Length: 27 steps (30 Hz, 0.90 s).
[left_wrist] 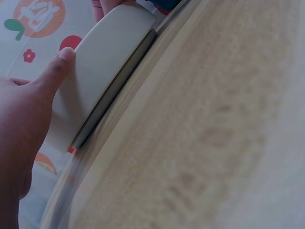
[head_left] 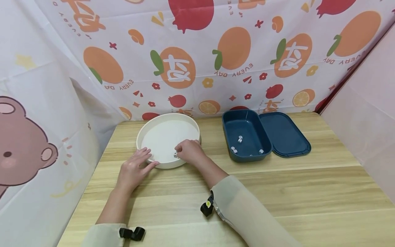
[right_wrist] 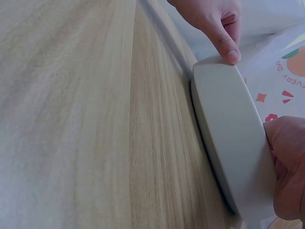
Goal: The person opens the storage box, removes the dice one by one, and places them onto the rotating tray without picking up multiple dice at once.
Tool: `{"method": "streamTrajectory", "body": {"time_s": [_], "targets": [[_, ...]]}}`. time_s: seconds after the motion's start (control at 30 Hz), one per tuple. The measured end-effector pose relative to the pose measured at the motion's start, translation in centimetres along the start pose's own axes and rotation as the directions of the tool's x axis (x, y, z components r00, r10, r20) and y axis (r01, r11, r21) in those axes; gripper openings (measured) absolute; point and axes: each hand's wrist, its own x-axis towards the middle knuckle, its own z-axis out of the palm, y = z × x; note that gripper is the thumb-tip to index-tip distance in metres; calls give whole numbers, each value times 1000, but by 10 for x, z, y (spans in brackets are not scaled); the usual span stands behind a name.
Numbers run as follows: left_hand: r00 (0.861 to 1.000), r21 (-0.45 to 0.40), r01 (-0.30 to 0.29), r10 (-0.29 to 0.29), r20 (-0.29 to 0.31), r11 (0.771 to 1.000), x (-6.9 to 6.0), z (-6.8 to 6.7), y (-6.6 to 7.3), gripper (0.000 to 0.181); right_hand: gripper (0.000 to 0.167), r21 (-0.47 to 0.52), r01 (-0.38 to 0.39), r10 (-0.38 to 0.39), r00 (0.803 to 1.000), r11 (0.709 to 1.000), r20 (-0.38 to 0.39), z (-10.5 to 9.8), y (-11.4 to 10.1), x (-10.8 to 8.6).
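A round, shallow cream tray [head_left: 168, 116] stands on the table, and its outer wall [left_wrist: 100, 52] fills much of the left wrist view. My left hand [head_left: 133, 170] rests on the tray's near-left rim, thumb on the edge and fingers spread over it. Over the tray's near-right part, the curled fingers of my right hand [head_left: 190, 151] hold small white dice [head_left: 175, 155] that show partly at the fingertips. In the right wrist view the tray wall hides the fingertips of my right hand [right_wrist: 288, 164].
Right of the tray is a dark blue rectangular box [head_left: 247, 159] with several white dice [head_left: 240, 139] in it. Its flat blue lid [head_left: 285, 133] lies against the box's right side. A fruit-print cloth [head_left: 203, 65] hangs behind the wooden table [head_left: 308, 192].
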Motion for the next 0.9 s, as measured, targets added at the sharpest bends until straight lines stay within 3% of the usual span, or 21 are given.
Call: {"method": "streamTrajectory", "body": {"time_s": [0.27,0.4,0.6,0.73,0.9], "targets": [[1000,5,19,-19,20,1000,1,-1,1,47,23,-12,-1,1,1000,1000,-7,0,-1,-1],[1000,7,19,-19,21,1000,2,-2,1,47,19,-5,37,-37,998,999,-43,1,2,-1],[1000,-2,19,-19,15,1000,3,-1,3,49,20,122,97,-85,991,988,-101,4,12,-1],[1000,-1,13,-13,10,1000,1,0,3,50,24,313,85,-59,994,946,-93,3,19,-7],[1000,-4,17,-17,4,1000,-2,-1,4,49,26,521,56,10,992,852,-123,-11,28,-23]]}}
